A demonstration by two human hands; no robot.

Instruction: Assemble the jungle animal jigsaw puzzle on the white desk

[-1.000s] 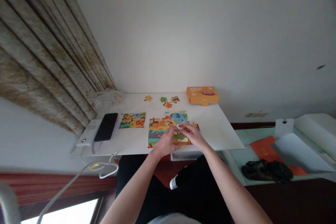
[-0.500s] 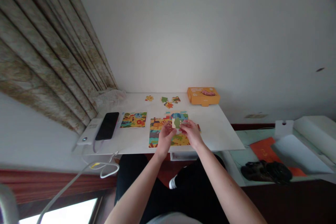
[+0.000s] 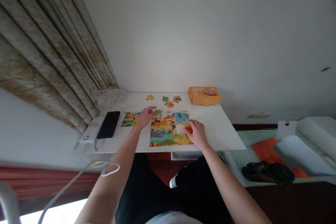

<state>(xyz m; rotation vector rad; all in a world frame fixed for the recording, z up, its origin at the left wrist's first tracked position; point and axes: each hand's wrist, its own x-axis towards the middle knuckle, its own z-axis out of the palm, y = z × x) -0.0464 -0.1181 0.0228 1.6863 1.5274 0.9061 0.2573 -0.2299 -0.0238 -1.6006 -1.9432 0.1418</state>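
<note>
A colourful animal jigsaw puzzle (image 3: 168,140), partly put together, lies in front of me with a white gap near its right middle. My left hand (image 3: 145,116) is closed in a pinch on a puzzle piece (image 3: 158,112) with green on it, at the puzzle's upper left corner. Whether that piece lies flat or is slightly raised I cannot tell. On the puzzle's right edge rests my right hand (image 3: 197,133), thumb and fingers apart, beside a red patch of the picture. Left of the puzzle, a reference picture card (image 3: 128,119) is partly covered by my left hand.
Several loose pieces (image 3: 170,104) lie toward the back of the white table (image 3: 220,129). An orange box (image 3: 204,95) stands at the back right. A black phone (image 3: 108,125) with a cable is at the left, near a crumpled plastic bag (image 3: 112,98).
My left hand has carried the green piece from over the puzzle's middle to its upper left corner. My right hand has let go of the piece and come down on the right edge.
</note>
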